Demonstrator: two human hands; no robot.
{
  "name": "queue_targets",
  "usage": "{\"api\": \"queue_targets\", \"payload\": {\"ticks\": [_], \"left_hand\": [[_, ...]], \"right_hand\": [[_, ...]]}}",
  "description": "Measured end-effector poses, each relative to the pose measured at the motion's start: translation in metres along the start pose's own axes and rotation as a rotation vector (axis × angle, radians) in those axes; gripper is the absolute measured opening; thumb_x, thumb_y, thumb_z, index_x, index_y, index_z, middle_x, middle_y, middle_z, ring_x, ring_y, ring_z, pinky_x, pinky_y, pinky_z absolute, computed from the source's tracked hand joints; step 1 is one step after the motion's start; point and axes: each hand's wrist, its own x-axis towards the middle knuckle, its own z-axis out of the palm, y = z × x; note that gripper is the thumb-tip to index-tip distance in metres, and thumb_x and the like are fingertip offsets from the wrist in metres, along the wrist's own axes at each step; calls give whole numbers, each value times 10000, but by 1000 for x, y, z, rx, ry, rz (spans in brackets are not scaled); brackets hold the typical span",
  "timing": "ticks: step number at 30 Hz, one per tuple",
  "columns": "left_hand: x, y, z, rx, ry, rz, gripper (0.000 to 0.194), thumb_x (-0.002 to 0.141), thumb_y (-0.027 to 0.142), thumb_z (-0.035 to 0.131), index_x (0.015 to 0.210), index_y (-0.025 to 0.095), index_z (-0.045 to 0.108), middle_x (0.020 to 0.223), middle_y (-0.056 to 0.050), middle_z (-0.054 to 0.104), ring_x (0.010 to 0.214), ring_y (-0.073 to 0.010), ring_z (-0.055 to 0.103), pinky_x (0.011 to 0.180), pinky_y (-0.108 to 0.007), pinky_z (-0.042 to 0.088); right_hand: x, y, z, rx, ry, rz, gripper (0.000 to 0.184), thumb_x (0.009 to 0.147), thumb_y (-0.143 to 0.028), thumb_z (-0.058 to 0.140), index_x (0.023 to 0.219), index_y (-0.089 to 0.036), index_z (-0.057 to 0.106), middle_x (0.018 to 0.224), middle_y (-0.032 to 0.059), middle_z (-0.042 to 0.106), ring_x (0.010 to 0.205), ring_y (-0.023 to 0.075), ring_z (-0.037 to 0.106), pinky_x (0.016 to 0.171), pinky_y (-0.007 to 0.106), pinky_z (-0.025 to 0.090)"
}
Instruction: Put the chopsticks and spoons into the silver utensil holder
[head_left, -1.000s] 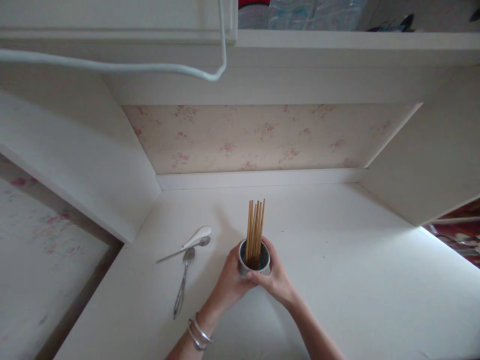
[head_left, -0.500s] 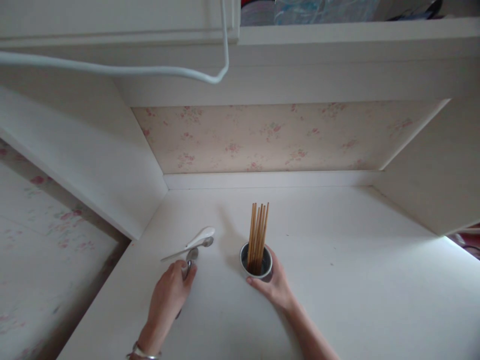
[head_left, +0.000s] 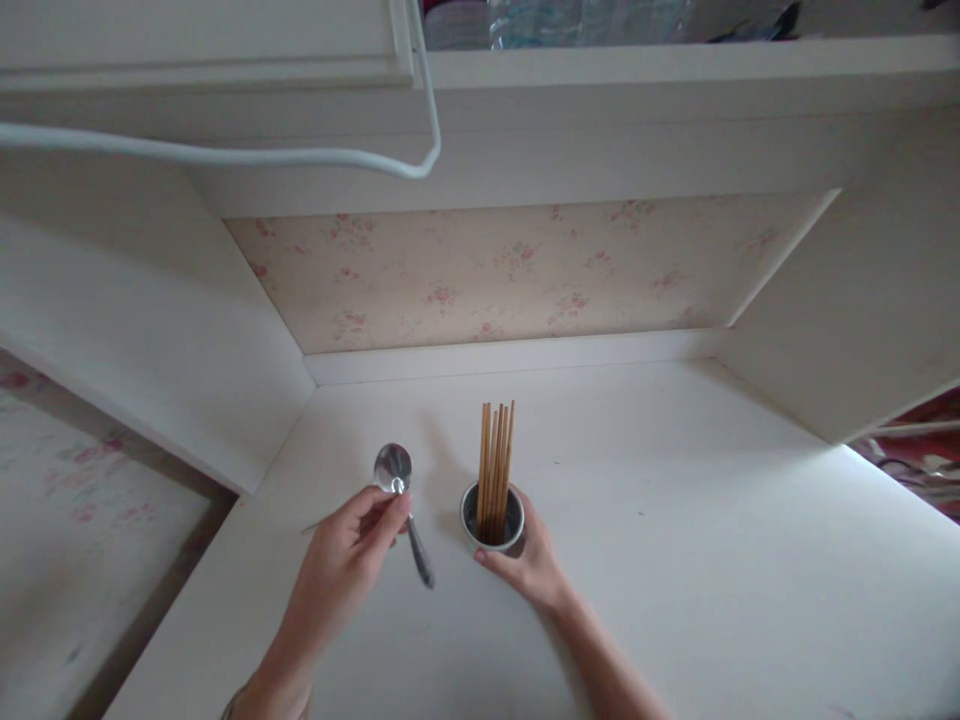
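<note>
A shiny metal spoon [head_left: 393, 466] is pinched near its bowl between the thumb and fingers of my left hand [head_left: 346, 545]. Its bowl points toward the back, and the patterned handle [head_left: 421, 556] slants down to the right. A thin handle tip [head_left: 310, 527] peeks out left of this hand; what else lies behind the hand is hidden. My right hand [head_left: 534, 560] wraps round the right and near side of a round metal cup [head_left: 516, 535] on the white counter. Several wooden chopsticks [head_left: 495, 470] stand upright in the cup.
The white counter [head_left: 645, 600] runs back to a floral-papered wall [head_left: 480, 270]. White side panels [head_left: 150, 330] enclose it left and right. Overhead are a shelf edge [head_left: 675, 65] and a white cable [head_left: 300, 157]. Reddish items [head_left: 915, 450] show beyond the right panel.
My left hand has lifted the metal spoon off the counter and turned it, covering the white spoon and other metal spoon. My right hand still holds the cup. The view has shifted slightly.
</note>
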Motion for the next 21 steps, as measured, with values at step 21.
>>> {"api": "queue_targets", "payload": {"ticks": [21], "left_hand": [[26,-27,89,-416,-145,-131,509,767,426,728,1191,169,615,1175,-120,685,1091,-261,630,943,-385,482]], "right_hand": [[1,-8,-3,3,-35,-86,805,686,-425,821,1377,-245,449,1360,114,585,1247,329,546,1060,499,416]]}}
